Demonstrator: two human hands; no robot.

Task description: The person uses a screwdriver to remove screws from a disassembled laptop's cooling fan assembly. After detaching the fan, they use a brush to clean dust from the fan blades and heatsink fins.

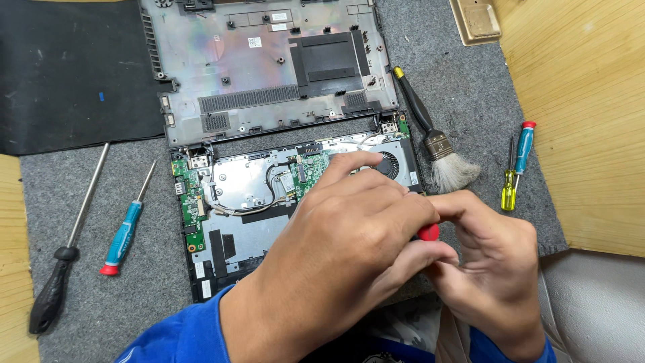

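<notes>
An opened laptop chassis [228, 228] lies on a grey felt mat, showing green circuit boards, a metal shield and a round fan [392, 163]. My left hand [342, 249] reaches over its right half, fingertips near the fan. My right hand [490, 269] sits just right of it, fingers curled. Between the two hands shows the red end of a screwdriver handle [428, 232]; both hands close around it, and its shaft is hidden.
The removed laptop bottom cover [269, 60] lies inside-up beyond the chassis. A brush [433, 138] rests to the right, with yellow [509, 191] and blue [524, 148] screwdrivers further right. A blue screwdriver [124, 232] and a long black one [67, 249] lie on the left.
</notes>
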